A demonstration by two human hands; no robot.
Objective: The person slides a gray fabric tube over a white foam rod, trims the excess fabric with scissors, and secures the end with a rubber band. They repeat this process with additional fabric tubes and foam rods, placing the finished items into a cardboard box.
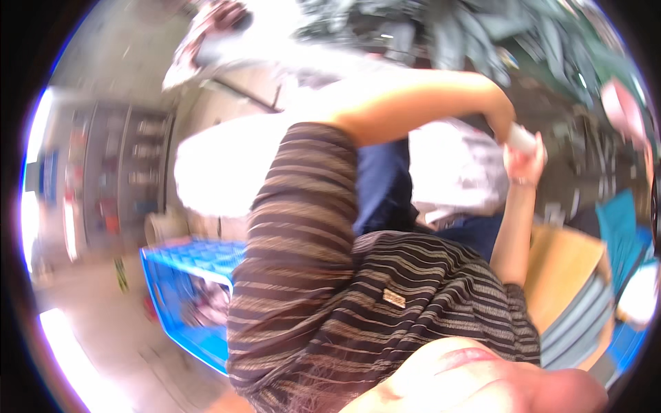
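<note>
In front of me, at the right, my two hands meet at a small white cylindrical thing (523, 140), too blurred to name. My right hand (525, 166) is closed around its lower end, fingers curled up along it. My left hand (506, 124) bends down from the wrist at the thing's other end; its fingers are hidden and smeared. My left forearm crosses over a bright white bundle (458, 168), overexposed, near my dark blue trousers (383, 182). Beyond the hands lies a heap of grey-green pieces (468, 38) that look like limp fabric.
A blue plastic crate (180, 347) stands on the floor at my left, with a large white bundle (224, 165) beyond it. Shelving (127, 162) lines the far left. Close at my right is an open cardboard box (561, 268) holding stacked grey-blue pieces (578, 323); teal material (616, 234) is beside it.
</note>
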